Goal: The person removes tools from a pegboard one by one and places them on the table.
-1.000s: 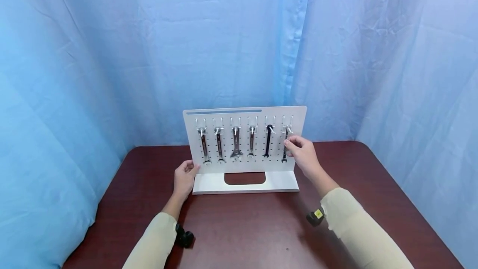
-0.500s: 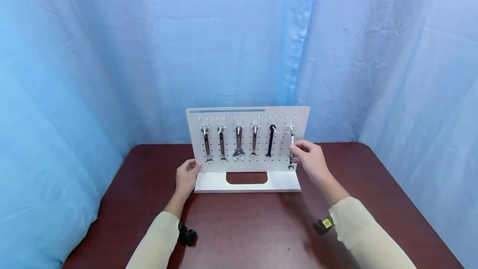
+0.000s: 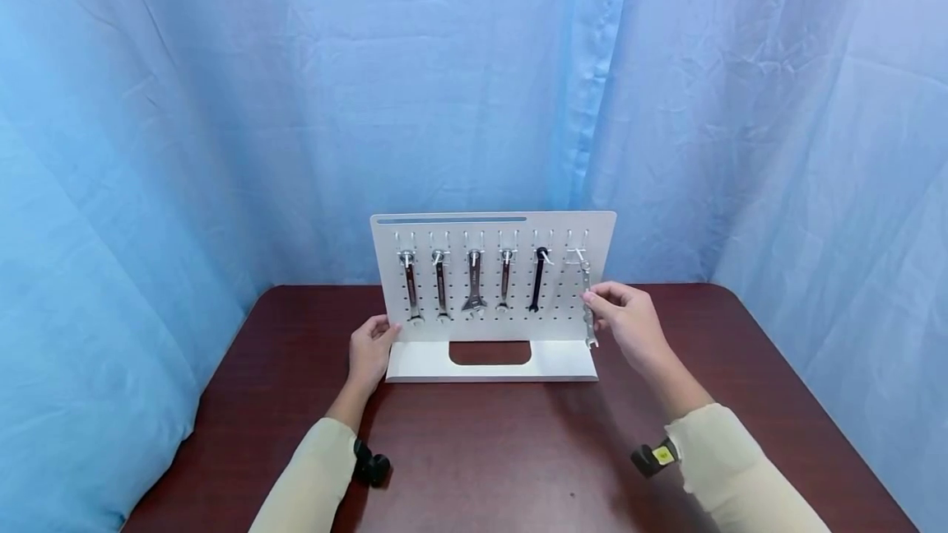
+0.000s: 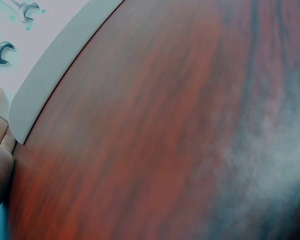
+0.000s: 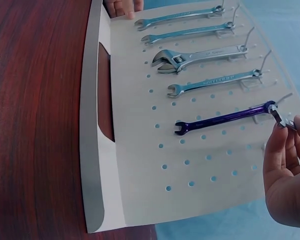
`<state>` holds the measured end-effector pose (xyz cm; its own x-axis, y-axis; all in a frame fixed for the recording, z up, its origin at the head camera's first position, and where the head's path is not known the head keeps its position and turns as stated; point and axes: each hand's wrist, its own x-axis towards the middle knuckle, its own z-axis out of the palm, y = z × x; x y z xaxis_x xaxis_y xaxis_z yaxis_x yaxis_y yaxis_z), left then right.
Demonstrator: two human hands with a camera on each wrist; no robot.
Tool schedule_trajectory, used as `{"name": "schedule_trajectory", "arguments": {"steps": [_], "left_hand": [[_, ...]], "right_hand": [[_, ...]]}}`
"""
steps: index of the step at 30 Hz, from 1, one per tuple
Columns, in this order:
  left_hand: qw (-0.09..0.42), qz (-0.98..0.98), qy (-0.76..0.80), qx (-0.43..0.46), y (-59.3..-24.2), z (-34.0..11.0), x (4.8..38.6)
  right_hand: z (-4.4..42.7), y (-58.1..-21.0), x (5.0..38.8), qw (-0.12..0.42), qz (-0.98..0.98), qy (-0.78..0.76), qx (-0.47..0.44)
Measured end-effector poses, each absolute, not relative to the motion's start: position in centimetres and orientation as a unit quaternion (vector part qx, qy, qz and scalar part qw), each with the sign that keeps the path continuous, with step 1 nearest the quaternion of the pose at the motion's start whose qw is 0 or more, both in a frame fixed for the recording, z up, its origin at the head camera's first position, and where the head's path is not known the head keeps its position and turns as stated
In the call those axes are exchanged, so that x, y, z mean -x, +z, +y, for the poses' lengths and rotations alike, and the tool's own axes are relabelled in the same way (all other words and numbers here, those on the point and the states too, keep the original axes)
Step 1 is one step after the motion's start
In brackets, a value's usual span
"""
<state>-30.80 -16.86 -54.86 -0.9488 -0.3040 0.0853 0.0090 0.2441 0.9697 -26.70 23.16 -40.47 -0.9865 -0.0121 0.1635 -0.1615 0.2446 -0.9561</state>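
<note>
In the head view my left hand (image 3: 369, 354) holds the lower left edge of a white pegboard stand (image 3: 489, 327), thumb on its front. At the board's right side my right hand (image 3: 628, 321) pinches a silver wrench (image 3: 588, 311) between thumb and fingers. That wrench stands out in front of the board, its top close to the rightmost hook (image 3: 578, 256); whether they touch I cannot tell. In the right wrist view a dark purple wrench (image 5: 225, 119) hangs beside it. Farther along hang an adjustable wrench (image 5: 200, 57) and several silver wrenches.
The stand's flat foot (image 3: 415, 363) has a cut-out handle slot and rests on a dark red-brown table (image 3: 474, 434). Blue curtains (image 3: 370, 89) surround the table at the back and sides. Thin wire hooks jut forward from the board's upper part.
My right hand has drawn the rightmost wrench away from the board, toward me and slightly to the right and down. My left hand keeps its hold on the board's edge.
</note>
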Motion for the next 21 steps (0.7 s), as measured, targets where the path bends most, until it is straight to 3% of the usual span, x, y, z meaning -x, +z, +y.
{"name": "schedule_trajectory", "arguments": {"steps": [14,21], "left_hand": [[0.130,-0.781,-0.604,-0.097,-54.4,-16.9,30.7],[0.130,-0.776,-0.610,-0.095,-54.6,-16.9,30.7]], "right_hand": [[24.6,-40.3,26.3,0.092,-0.759,0.639,-0.082],[27.7,-42.5,27.8,0.073,-0.764,0.640,-0.020]]}}
